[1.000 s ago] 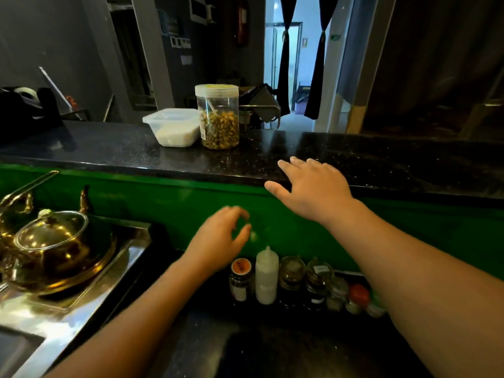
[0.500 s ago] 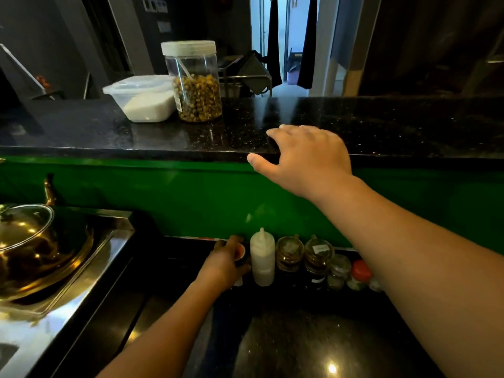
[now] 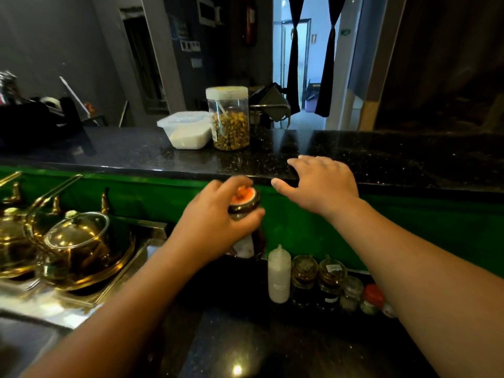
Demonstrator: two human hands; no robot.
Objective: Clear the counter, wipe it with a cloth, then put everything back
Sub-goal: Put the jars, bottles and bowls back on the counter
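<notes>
My left hand point(image 3: 215, 227) grips a dark jar with an orange lid point(image 3: 243, 199), lifted above the lower black counter point(image 3: 272, 345) and in front of the green wall panel. My right hand point(image 3: 321, 184) rests with relaxed fingers on the edge of the upper black counter point(image 3: 381, 162), holding nothing. On the lower counter against the green panel stand a white squeeze bottle point(image 3: 278, 274) and a row of several small jars point(image 3: 331, 282).
A clear jar of dried yellow pieces point(image 3: 230, 121) and a lidded white plastic box point(image 3: 188, 129) stand on the upper counter. At left a brass pot with a glass lid point(image 3: 76, 246) sits on a steel stove top. A doorway with dark curtains lies behind.
My left hand reached down to the orange-lidded jar, took hold of it and lifted it up off the lower counter. My right hand stayed on the upper counter's edge.
</notes>
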